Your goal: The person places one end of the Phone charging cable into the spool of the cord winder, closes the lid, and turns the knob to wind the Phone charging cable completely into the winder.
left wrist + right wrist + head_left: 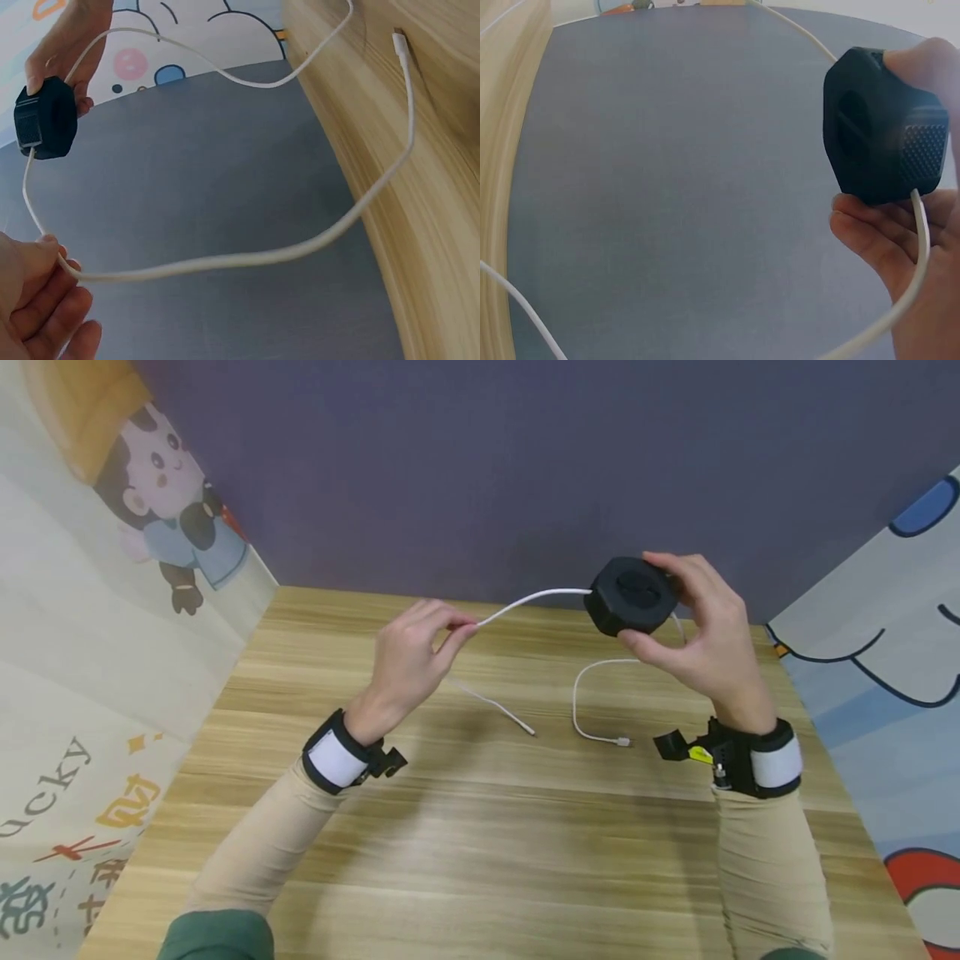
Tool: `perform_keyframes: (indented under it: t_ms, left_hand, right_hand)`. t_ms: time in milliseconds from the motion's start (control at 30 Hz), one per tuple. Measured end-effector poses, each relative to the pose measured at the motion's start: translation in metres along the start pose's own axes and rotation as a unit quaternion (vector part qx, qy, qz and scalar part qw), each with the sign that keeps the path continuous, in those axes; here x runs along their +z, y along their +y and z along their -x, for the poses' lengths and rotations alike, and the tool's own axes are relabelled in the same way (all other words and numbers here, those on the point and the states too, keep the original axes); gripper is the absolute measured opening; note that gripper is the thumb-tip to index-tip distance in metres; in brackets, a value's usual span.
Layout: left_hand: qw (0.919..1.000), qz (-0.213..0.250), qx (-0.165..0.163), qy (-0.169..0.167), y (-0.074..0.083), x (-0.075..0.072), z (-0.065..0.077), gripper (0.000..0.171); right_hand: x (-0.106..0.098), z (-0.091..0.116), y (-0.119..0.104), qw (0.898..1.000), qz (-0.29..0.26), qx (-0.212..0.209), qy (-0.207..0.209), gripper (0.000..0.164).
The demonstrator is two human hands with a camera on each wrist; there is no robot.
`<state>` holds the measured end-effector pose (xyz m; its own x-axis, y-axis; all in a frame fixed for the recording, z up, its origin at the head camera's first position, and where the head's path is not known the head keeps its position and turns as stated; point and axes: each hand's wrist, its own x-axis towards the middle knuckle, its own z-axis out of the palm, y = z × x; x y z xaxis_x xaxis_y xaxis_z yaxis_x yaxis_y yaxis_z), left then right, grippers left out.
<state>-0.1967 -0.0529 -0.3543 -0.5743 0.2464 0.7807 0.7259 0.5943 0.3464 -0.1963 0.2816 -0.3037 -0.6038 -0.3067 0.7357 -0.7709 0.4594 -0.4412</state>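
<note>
My right hand [712, 627] grips a black, many-sided cable winder [633, 596] by its edges, thumb below and fingers on top, raised above the far part of the table. A white cable [536, 596] leaves the winder on both sides. Between thumb and forefinger my left hand [416, 647] pinches the cable's left stretch. From that pinch, the free part hangs to a plug end [528, 729] near the tabletop. On the other side, the cable loops down to a second plug [622, 742]. In the right wrist view, the winder [881, 127] shows a round recess and a textured patch.
The wooden table [480, 860] meets a dark grey-blue panel [480, 468] at its far edge. Walls with cartoon prints [157, 485] stand at left and right. Each wrist wears a black and white strap [337, 760] with a small camera mount.
</note>
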Motion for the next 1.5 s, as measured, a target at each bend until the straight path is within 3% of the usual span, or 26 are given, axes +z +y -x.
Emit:
perform_keyframes:
  t_ms: [233,400,633,833,967,1067,1167,1233,1300,1500]
  left_hand:
    - [0.9946,0.099,-0.028,-0.017,0.002,0.005,0.002,0.008]
    - [0.9856,0.159,-0.054,-0.017,0.003,0.013,0.004,0.008]
    - [0.9732,0.208,-0.096,-0.013,0.001,0.025,0.01,0.01]
    - [0.9592,0.24,-0.146,-0.028,-0.001,0.036,0.025,0.011]
    - [0.9397,0.249,-0.218,-0.088,-0.001,0.047,0.04,0.022]
    - [0.9145,0.243,-0.28,-0.162,-0.002,0.054,0.052,0.039]
    - [0.892,0.238,-0.315,-0.22,-0.005,0.061,0.061,0.049]
    - [0.8841,0.233,-0.325,-0.241,-0.008,0.064,0.067,0.048]
    - [0.884,0.22,-0.324,-0.255,-0.011,0.067,0.071,0.044]
    - [0.8962,0.207,-0.286,-0.269,-0.018,0.078,0.074,0.033]
  right_hand:
    - [0.006,-0.011,-0.012,1.0,-0.023,0.007,0.01,0.08]
    - [0.013,-0.02,-0.019,0.999,-0.026,-0.007,0.018,0.085]
    - [0.021,-0.03,-0.024,0.999,-0.021,-0.025,0.028,0.089]
    - [0.025,-0.039,-0.028,0.999,-0.033,-0.022,0.025,0.087]
    - [0.026,-0.043,-0.028,0.997,-0.069,-0.004,0.014,0.084]
    - [0.027,-0.047,-0.026,0.995,-0.099,0.005,0.014,0.081]
    - [0.028,-0.051,-0.025,0.993,-0.119,0.007,0.022,0.08]
    - [0.027,-0.054,-0.025,0.991,-0.127,0.006,0.028,0.08]
    - [0.027,-0.057,-0.026,0.991,-0.132,0.001,0.033,0.079]
    - [0.027,-0.066,-0.029,0.986,-0.159,-0.021,0.047,0.076]
